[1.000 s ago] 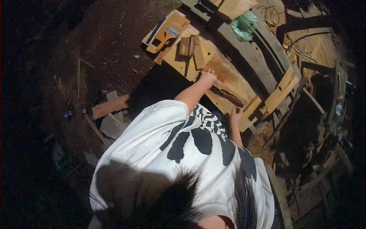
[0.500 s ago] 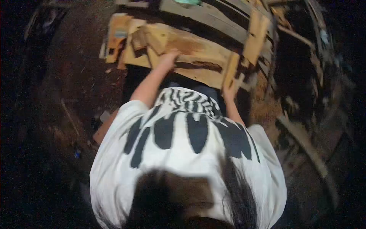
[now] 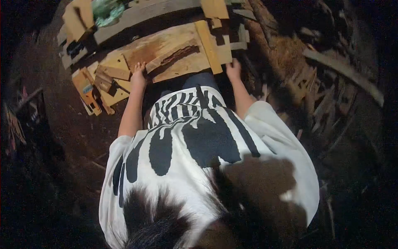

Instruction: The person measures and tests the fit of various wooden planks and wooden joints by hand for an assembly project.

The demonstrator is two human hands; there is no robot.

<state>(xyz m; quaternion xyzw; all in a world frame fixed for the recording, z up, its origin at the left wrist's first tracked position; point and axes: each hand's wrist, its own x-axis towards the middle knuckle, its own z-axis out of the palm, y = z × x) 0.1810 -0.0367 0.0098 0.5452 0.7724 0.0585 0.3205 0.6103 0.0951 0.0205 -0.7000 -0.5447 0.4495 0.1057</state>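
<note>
A wide pale board (image 3: 182, 68) with a brown stain lies before my lap. On it rests a rough wood piece (image 3: 172, 57) with a dark, bark-like hollow. My left hand (image 3: 139, 74) is at the board's near edge, fingers apart on the wood, beside the left end of the rough piece. A narrow yellowish strip (image 3: 208, 47) crosses the board's right part. My right hand (image 3: 234, 69) is at the board's near right corner and seems to touch its edge; most of its fingers are hidden. Small wood blocks (image 3: 114, 72) lie left of my left hand.
A paintbrush-like tool (image 3: 88, 89) lies at the left end. Behind the board runs a grey plank (image 3: 145, 12), with a green crumpled item (image 3: 107, 11) at the back left. Scrap wood (image 3: 319, 89) and a long curved plank (image 3: 344, 72) lie on the dark ground at right.
My view has turned, so the bench and board appear shifted left and tilted. My left hand stays near the rough piece's left end. My right hand is now farther right of the narrow strip.
</note>
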